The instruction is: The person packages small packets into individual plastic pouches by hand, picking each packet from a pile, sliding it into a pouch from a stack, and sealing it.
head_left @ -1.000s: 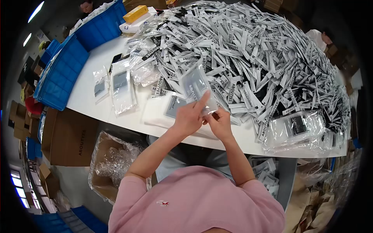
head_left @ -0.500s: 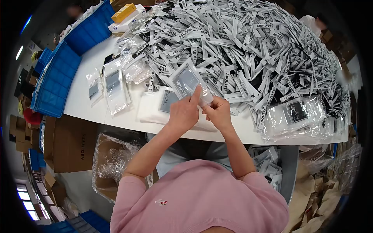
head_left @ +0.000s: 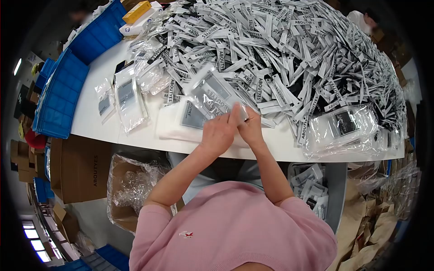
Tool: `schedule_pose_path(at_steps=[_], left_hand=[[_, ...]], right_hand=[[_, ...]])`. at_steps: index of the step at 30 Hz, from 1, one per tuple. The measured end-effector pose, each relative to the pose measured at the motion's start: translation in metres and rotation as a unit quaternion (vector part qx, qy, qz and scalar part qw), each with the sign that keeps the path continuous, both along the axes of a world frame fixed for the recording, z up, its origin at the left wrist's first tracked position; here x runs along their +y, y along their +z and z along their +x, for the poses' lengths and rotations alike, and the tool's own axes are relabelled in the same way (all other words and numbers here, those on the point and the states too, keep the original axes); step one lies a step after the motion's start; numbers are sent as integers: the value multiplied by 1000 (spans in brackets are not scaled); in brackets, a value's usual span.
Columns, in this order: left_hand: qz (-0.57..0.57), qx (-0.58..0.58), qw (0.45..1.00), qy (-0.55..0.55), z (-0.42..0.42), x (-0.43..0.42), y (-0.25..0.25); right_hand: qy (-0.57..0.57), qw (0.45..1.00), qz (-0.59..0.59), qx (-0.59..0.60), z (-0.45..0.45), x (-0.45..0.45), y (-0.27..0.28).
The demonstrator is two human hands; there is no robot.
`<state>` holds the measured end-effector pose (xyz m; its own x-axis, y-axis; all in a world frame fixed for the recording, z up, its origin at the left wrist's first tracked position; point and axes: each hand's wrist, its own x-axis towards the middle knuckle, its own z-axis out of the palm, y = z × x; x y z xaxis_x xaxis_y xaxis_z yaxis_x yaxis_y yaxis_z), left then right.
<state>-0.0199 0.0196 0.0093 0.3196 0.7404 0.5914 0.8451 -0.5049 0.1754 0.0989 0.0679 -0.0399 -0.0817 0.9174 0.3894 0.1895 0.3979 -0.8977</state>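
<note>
A clear plastic bag with grey "ABOUTYES" print point(head_left: 211, 93) is held at a tilt above the front of the table. My left hand point(head_left: 219, 134) is closed at the bag's lower edge, fingers together. At its lower right corner my right hand point(head_left: 250, 128) pinches the same bag; part of its fingers is hidden behind the plastic. Just behind and left of my hands, a stack of similar bags with a grey panel point(head_left: 193, 116) lies flat. Whether anything is inside the held bag, I cannot tell.
A large heap of slim "ABOUTYES" sachets point(head_left: 266, 58) covers the back and right. More clear bags point(head_left: 342, 128) lie at the front right, others point(head_left: 130, 100) at the left. Blue bins point(head_left: 61, 95) line the left edge. Below stand a grey tub point(head_left: 335, 189) and cardboard boxes point(head_left: 81, 169).
The held bag has shifted slightly left and swings, its upper end blurred. My left index finger, stretched over the bag before, now lies closer to the right hand.
</note>
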Motion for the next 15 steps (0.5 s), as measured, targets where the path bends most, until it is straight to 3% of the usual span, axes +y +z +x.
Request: schedule_pose_path(at_steps=[2,4,5,7,9,10,12,14,15], left_hand=[[-119,40,989,84,-8,2,3],[-159,14,984,78,-5,0,0],[-157,-15,986,52,0,-3,-1],[-155,-43,987,28,-1,-4,15],[-299,-115,946,-58,-18,1,47],[-234,-86,965,-81,-28,7,60],[-69,67,992,-86,-42,24,71],[-41,64,992,-104,-49,34,81],[-261,-8,958,-122,-55,40,86]], right_hand=[[26,1000,8,-3,2,0,-6],[110,965,-222,90,3,-6,16],[110,964,-224,89,3,-6,13],[87,987,-111,77,3,0,10],[147,969,-166,106,7,-4,27],[206,945,-218,134,10,-5,34],[259,940,-195,103,18,-4,32],[272,954,-127,22,18,-10,56],[271,954,-126,23,19,-11,60]])
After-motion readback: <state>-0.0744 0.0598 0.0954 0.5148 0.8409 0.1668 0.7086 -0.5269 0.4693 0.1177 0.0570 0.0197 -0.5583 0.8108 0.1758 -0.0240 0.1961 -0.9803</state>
